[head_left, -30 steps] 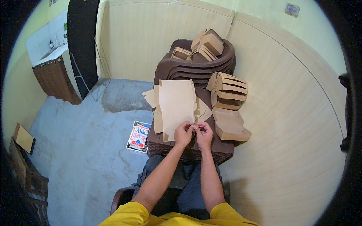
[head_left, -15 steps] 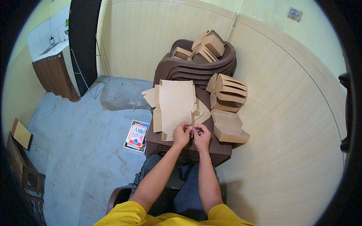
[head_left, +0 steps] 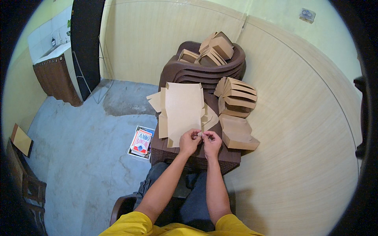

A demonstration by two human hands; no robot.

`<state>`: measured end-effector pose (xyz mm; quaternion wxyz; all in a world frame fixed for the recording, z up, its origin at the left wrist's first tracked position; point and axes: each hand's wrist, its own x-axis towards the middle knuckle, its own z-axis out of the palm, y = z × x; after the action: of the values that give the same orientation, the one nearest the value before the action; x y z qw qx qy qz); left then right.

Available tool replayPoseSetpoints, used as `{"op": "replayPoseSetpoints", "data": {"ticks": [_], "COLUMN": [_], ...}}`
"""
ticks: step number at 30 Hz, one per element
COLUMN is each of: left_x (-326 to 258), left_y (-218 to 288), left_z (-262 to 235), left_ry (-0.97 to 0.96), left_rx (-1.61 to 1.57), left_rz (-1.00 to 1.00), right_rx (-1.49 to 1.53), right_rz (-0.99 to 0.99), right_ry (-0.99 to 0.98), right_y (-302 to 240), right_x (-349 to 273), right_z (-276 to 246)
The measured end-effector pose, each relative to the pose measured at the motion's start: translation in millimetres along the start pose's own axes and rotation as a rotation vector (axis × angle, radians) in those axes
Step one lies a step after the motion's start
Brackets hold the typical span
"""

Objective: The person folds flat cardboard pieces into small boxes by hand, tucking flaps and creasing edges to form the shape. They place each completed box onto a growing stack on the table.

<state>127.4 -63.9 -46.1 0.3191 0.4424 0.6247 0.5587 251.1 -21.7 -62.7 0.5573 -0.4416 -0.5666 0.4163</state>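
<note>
A flat brown cardboard sheet (head_left: pixel 184 108) with upturned edge flaps lies on top of other cut cardboard blanks (head_left: pixel 162 126). At its near right corner, my left hand (head_left: pixel 189 142) pinches a small flap of the sheet. My right hand (head_left: pixel 212 144) is closed at the same corner, thumb and fingertips together, almost touching the left fingertips. The fingers cover most of that flap, so its exact fold is hidden. Under the blanks is the dark brown woven seat of stacked plastic chairs (head_left: pixel 193 155).
Right of the sheet, a fanned stack of folded cardboard boxes (head_left: pixel 237 96) and a single open cardboard tray (head_left: pixel 238 131) sit by the wall. More folded boxes (head_left: pixel 215 49) rest on the chair backs (head_left: pixel 204 70). On the floor at left stands a white box of packets (head_left: pixel 140 142).
The fingertips have shifted slightly at the sheet's corner, and the right hand sits a touch lower. The whole view has drifted a little; the cardboard stays in place.
</note>
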Motion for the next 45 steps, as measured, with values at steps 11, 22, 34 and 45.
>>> {"op": "replayPoseSetpoints", "data": {"ticks": [11, 22, 34, 45], "left_x": [-5.1, -7.7, -25.6, -64.7], "left_y": [10.7, 16.3, -2.1, -23.8], "left_z": [0.1, -5.8, -112.1, -100.8], "left_ry": [-0.012, -0.058, 0.412, 0.294], "left_rx": [0.039, 0.106, -0.083, -0.301], "left_rz": [0.011, 0.156, -0.056, 0.063], "right_rx": [-0.054, -0.168, -0.422, -0.668], "right_rz": [0.031, -0.060, -0.210, -0.597], "right_ry": [0.077, 0.182, 0.306, -0.240], "right_y": [2.5, -7.1, -36.8, -72.5], "right_x": [4.3, -0.2, -13.1, -98.3], "right_z": [3.3, 12.3, 20.5, 58.7]}}
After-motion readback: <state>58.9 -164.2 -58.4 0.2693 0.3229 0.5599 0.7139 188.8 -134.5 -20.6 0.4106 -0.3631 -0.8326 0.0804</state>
